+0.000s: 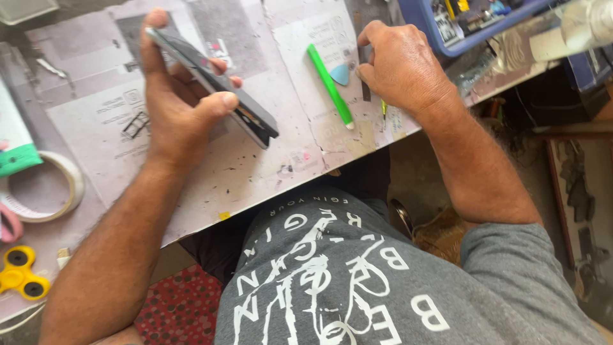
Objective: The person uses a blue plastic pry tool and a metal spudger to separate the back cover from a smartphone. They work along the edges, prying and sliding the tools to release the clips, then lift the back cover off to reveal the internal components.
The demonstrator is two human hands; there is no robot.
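Paper-covered workbench (255, 172): left hand (175, 102) grips a dark phone (214, 80) tilted above it; right hand (399, 64) presses fingertips down just beside a blue pick (341, 74) and green stick (329, 84), grasping nothing visible.

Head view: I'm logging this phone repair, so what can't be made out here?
- Dark slim phone: screen side faces away, left hand covers its middle.
- Under right hand: what its fingers press, hidden beside the blue triangular pick.
- Blue plastic tray: cut off by the top edge.

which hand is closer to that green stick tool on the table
Right. The right hand rests just beside the green stick tool; the left hand holds a phone farther away.
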